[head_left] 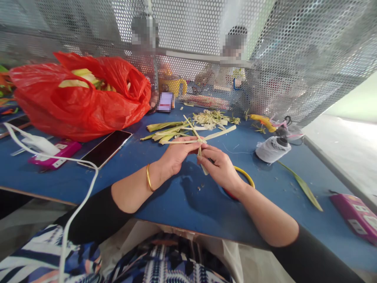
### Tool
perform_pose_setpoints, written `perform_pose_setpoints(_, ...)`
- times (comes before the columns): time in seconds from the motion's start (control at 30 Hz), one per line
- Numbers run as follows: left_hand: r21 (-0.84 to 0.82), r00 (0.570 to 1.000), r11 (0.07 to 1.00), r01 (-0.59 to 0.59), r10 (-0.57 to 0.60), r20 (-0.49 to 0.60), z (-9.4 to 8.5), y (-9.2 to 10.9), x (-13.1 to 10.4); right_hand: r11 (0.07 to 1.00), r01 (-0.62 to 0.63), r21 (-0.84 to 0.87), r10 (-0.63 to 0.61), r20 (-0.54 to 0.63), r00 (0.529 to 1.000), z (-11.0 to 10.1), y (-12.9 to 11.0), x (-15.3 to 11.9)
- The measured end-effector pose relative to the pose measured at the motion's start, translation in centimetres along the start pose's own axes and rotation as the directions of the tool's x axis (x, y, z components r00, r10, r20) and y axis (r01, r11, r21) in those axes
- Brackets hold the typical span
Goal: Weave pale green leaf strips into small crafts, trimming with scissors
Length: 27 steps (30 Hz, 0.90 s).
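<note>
Over the middle of the blue table, my left hand (179,154) and my right hand (219,163) meet around pale leaf strips (218,134) that cross each other. The left thumb and fingers pinch the strips near the crossing. A short strip end points down from my right fingers, which are closed on it. Something with yellow and red handles, perhaps scissors (246,175), lies partly hidden under my right hand. Just beyond the hands are more leaf strips (165,131) and a heap of pale leaf scraps (210,118).
A red plastic bag (82,106) of leaves stands at the left, near a phone (107,147), a purple power strip (55,154) and a white cable (79,206). Right are a white thread spool (269,151), a green leaf (306,188) and another power strip (355,216). A perforated metal screen (188,35) rises behind.
</note>
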<state>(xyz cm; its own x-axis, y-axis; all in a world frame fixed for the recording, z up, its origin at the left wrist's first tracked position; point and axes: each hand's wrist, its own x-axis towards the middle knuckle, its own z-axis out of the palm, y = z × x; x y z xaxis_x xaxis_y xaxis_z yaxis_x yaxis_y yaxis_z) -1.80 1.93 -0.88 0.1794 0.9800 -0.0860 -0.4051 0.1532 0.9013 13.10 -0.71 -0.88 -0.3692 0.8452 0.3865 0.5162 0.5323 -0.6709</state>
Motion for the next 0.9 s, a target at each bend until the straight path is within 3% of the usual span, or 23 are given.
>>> perform_pose_setpoints(0.07,0.014,1.000,1.000,-0.007,0.007,-0.012,-0.1,0.1,0.1,0.985,-0.160,0.069,0.166,-0.092,0.982,0.0,0.1,0.1)
perform_pose_setpoints(0.13,0.032,1.000,0.999,0.022,-0.022,0.014,-0.2,0.3,0.1,0.916,-0.296,0.270,0.350,-0.183,0.919,0.0,0.3,0.4)
perform_pose_setpoints(0.23,0.045,0.992,0.994,0.103,-0.106,0.066,0.0,0.2,-0.2,0.709,-0.311,0.632,0.515,-0.164,0.842,-0.1,0.7,0.9)
perform_pose_setpoints(0.33,0.072,0.993,0.990,0.117,-0.119,0.023,0.4,0.0,-0.4,0.598,-0.274,0.753,0.543,-0.129,0.830,-0.2,0.8,1.1)
perform_pose_setpoints(0.6,0.175,0.993,0.978,0.110,-0.099,-0.070,0.6,-0.1,-0.1,0.647,-0.230,0.727,0.548,-0.233,0.803,-0.3,1.5,1.2)
perform_pose_setpoints(0.67,0.153,0.989,0.978,0.144,-0.137,-0.054,0.4,0.0,0.0,0.686,-0.183,0.704,0.564,-0.356,0.745,-1.2,2.3,1.6)
perform_pose_setpoints(0.77,0.115,0.982,0.976,0.186,-0.184,-0.030,0.2,0.1,0.1,0.840,-0.126,0.528,0.485,-0.625,0.612,-2.8,3.3,2.2)
perform_pose_setpoints(0.8,0.116,0.981,0.975,0.192,-0.191,-0.019,0.2,0.1,0.1,0.887,-0.148,0.436,0.429,-0.664,0.613,-3.3,3.4,2.3)
perform_pose_setpoints(0.83,0.129,0.982,0.974,0.188,-0.189,-0.007,0.2,0.1,0.0,0.920,-0.184,0.347,0.379,-0.661,0.648,-3.6,3.4,2.4)
perform_pose_setpoints(0.9,0.190,0.985,0.968,0.165,-0.171,0.017,0.2,0.1,-0.2,0.938,-0.269,0.220,0.347,-0.534,0.771,-3.7,3.2,2.3)
